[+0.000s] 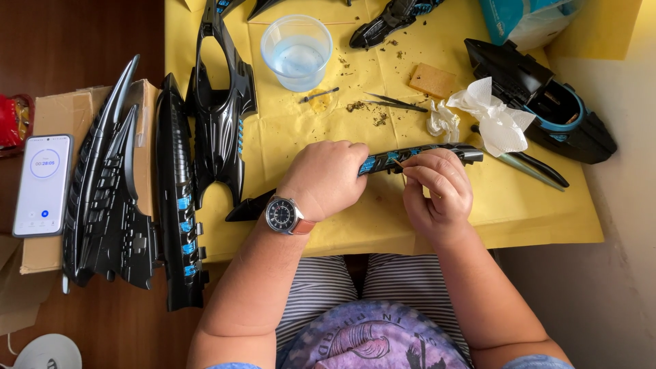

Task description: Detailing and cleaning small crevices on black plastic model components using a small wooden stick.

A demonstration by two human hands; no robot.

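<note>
Head view: my left hand point(326, 176) clamps the long black model strip point(417, 153), right hand point(437, 186) pinching a thin stick point(398, 165); light, rigid, likely fragile — I'd grip mid-length.

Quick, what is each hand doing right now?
Left hand: closed around the long black model part.
Right hand: fingers pinched on a thin stick at the same part.

Dark wood surface point(82, 41) under a yellow sheet point(355, 225), pale wall point(629, 205) on the right, soft daylight.
</note>
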